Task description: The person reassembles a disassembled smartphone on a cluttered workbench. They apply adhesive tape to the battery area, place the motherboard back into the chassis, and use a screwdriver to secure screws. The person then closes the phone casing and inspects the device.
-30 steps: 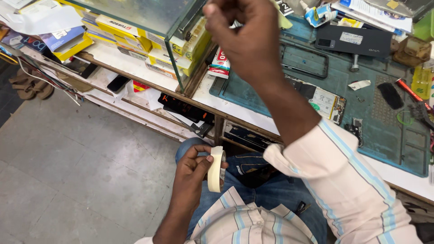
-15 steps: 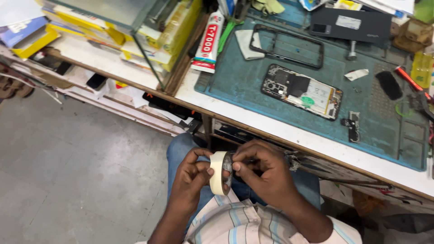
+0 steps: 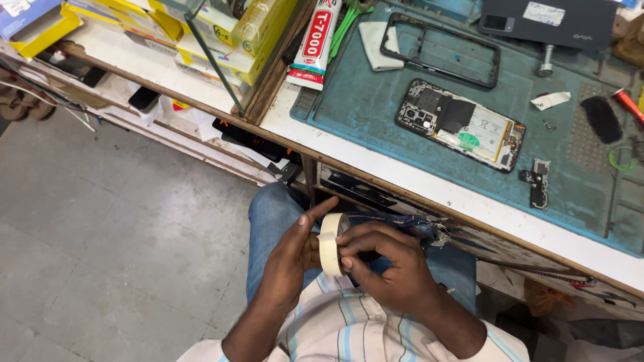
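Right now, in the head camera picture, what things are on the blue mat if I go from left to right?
Glue tube → white cloth → empty black phone frame → opened phone → small black part → black oval pad, all on the blue mat.

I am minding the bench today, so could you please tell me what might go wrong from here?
The opened phone lies bare on the blue mat with tiny loose parts beside it; a knock could scatter them. Both the left hand and the right hand work the tape roll over the lap, so it might drop to the floor.
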Demonstrator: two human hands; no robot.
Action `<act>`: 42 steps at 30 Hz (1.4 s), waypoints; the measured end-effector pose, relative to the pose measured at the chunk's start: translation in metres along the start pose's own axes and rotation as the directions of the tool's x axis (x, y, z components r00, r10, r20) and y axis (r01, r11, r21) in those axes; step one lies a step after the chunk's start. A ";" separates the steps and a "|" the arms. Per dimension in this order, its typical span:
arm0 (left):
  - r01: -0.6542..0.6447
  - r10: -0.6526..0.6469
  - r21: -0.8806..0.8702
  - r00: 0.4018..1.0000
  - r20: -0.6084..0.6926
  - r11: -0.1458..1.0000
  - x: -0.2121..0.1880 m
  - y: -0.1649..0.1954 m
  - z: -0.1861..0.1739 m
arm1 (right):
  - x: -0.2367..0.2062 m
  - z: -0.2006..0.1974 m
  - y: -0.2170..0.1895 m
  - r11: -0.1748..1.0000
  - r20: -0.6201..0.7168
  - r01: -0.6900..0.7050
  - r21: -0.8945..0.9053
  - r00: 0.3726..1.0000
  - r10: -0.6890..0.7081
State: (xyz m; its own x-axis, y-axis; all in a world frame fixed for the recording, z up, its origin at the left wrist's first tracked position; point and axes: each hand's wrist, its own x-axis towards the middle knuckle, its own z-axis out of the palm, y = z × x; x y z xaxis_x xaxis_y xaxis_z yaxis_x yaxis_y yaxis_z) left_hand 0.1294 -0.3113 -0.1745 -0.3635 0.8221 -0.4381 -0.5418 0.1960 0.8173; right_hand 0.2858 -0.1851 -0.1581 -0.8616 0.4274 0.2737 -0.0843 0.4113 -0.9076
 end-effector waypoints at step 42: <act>-0.343 0.280 0.276 0.929 0.242 0.898 -0.002 -0.002 0.023 | -0.021 -0.023 0.031 0.924 -0.073 -0.382 0.026 0.921 0.383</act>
State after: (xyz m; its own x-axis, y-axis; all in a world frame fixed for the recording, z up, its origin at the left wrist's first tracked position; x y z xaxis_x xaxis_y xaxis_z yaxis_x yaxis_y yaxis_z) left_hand 0.1485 -0.3005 -0.1666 -0.3059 0.9480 -0.0876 -0.1525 0.0420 0.9874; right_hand 0.3133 -0.1630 -0.1844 -0.7890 0.6101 -0.0723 0.2382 0.1954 -0.9514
